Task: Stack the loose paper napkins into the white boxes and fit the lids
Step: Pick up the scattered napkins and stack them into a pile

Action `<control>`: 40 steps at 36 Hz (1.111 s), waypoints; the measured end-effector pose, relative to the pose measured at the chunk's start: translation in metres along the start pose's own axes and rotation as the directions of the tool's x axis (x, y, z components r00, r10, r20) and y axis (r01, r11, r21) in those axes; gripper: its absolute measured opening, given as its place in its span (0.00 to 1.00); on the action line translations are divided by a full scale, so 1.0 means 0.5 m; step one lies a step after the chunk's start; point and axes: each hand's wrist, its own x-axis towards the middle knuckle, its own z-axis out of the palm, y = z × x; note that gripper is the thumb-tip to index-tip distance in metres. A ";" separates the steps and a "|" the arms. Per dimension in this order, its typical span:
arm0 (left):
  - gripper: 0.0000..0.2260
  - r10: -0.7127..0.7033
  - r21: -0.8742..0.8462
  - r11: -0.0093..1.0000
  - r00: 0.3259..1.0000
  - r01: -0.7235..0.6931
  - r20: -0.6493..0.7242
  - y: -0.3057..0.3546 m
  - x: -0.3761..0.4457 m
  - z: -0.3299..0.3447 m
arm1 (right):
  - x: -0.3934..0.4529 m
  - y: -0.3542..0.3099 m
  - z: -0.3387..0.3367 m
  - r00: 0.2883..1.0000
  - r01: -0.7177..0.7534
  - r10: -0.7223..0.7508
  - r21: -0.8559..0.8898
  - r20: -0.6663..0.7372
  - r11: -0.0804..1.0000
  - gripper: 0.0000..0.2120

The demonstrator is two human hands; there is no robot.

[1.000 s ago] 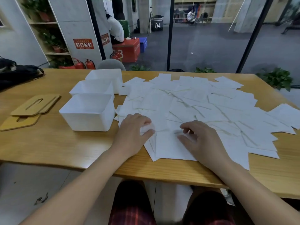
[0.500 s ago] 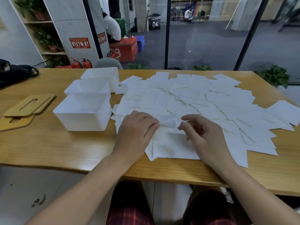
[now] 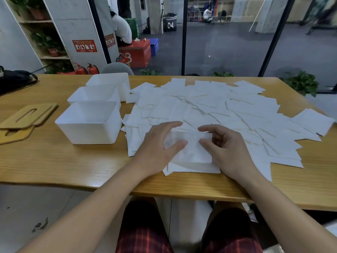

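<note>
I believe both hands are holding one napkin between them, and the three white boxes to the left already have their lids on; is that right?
Not quite. The head view shows the three boxes open, with no lids on; the wooden lids lie on the table further left. The rest holds: the left hand and right hand hold one napkin between them.

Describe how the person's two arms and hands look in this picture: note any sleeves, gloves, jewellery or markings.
Both forearms are bare, with no sleeves in view. The left hand and right hand wear no gloves, and no rings, watch or wristband can be seen. No markings show on either arm. Below the table edge, dark red plaid trousers cover the legs.
</note>
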 end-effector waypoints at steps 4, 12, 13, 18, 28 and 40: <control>0.14 -0.019 -0.101 0.995 1.000 0.019 0.005 -0.004 0.019 -0.006 | -0.008 -0.007 -0.018 0.998 0.056 -0.057 0.041 0.021 0.998 0.11; 0.05 -0.024 -0.177 0.984 0.999 0.020 -0.025 -0.011 -0.007 0.021 | -0.031 0.039 -0.031 0.997 -0.039 0.035 -0.072 -0.064 0.997 0.07; 0.05 -0.033 -0.143 0.989 0.998 0.027 -0.046 -0.012 -0.010 0.027 | -0.035 0.043 -0.028 0.996 -0.045 0.037 -0.109 -0.081 0.993 0.07; 0.04 -0.031 0.063 0.997 0.987 0.041 -0.160 -0.009 -0.019 0.043 | -0.046 0.045 -0.014 0.994 -0.002 -0.034 -0.320 -0.105 0.947 0.08; 0.04 0.024 0.170 0.985 0.972 0.016 -0.234 -0.027 -0.008 0.019 | -0.049 0.036 -0.019 0.990 0.066 -0.120 -0.511 -0.074 0.857 0.10; 0.23 -0.109 0.325 0.927 0.962 0.189 -0.250 -0.060 0.035 0.018 | -0.042 0.034 -0.017 0.998 0.067 -0.055 -0.439 0.039 0.896 0.08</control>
